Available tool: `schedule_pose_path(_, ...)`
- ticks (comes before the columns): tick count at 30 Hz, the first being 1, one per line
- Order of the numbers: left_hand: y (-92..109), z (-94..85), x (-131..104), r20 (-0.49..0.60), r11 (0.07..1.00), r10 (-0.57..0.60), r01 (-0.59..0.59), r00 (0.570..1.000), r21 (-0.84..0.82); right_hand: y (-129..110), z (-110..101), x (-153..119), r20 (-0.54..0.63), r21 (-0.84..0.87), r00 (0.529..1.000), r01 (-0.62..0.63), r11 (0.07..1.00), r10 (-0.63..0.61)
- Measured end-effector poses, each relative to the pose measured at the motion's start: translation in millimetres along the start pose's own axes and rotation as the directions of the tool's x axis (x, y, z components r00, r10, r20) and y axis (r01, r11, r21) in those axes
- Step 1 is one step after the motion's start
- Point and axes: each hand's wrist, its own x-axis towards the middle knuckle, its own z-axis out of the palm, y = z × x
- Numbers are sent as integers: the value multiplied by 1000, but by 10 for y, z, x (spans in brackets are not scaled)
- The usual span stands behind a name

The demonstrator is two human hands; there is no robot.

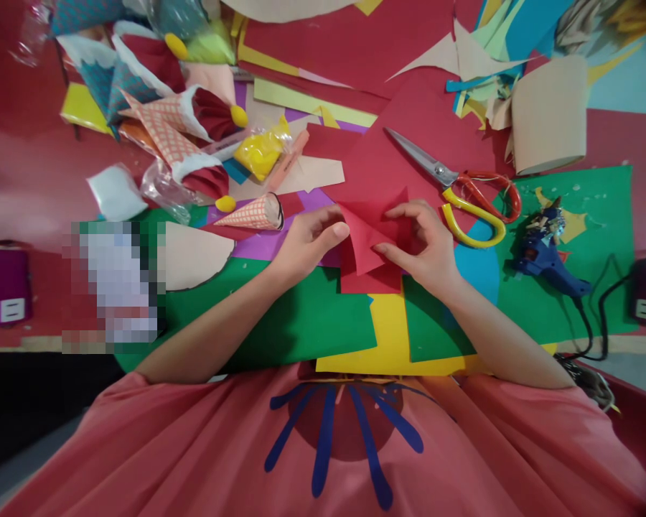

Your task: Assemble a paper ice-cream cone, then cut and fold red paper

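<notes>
A folded red paper piece (362, 244) is between my two hands, with one corner pointing down toward me. My left hand (311, 243) pinches its upper left edge between thumb and fingers. My right hand (424, 243) curls around its right side, the thumb on the front face and the index finger at the raised flap behind. Just beyond my right hand lie scissors (440, 171) with one red and one yellow handle, blades pointing away to the left. To the left of my left hand, a small checkered cone (252, 214) rests on its side.
A blue glue gun (552, 266) with a cord lies on green sheets (608, 215) at right. A beige paper cup shape (549, 118) stands behind it. Finished checkered cones (164, 129) and plastic packets crowd the left back. A beige rounded cutout (197, 255) lies at left.
</notes>
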Motion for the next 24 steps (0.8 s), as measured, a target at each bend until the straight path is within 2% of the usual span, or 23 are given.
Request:
schedule_pose_path(4, 10, 13, -5, 16, 997, -80, 80, 997, -21, 4, 13, -8, 0, -95, 1000, 16, 995, -16)
schedule_pose_path(7, 25, 9, 4, -56, 994, -103, 105, 993, 36, 31, 21, -11, -8, -103, 1000, -7, 995, 6)
schedule_pose_path(11, 28, -19, 34, -155, 991, -101, 114, 983, 72, 68, 32, -21, 28, -21, 999, -40, 999, 41)
schedule_pose_path(13, 21, -21, 37, -170, 990, -123, 132, 978, 42, 77, 39, -27, 65, 22, 995, -71, 997, 69)
schedule_pose_path(17, -6, 20, 13, -119, 985, -170, 165, 978, -52, 62, 42, -30, 126, 97, 987, -113, 989, 100)
schedule_pose_path(24, -129, 27, 19, -126, 957, -222, 191, 967, -217, 42, -36, -6, 173, 184, 975, -169, 968, 137)
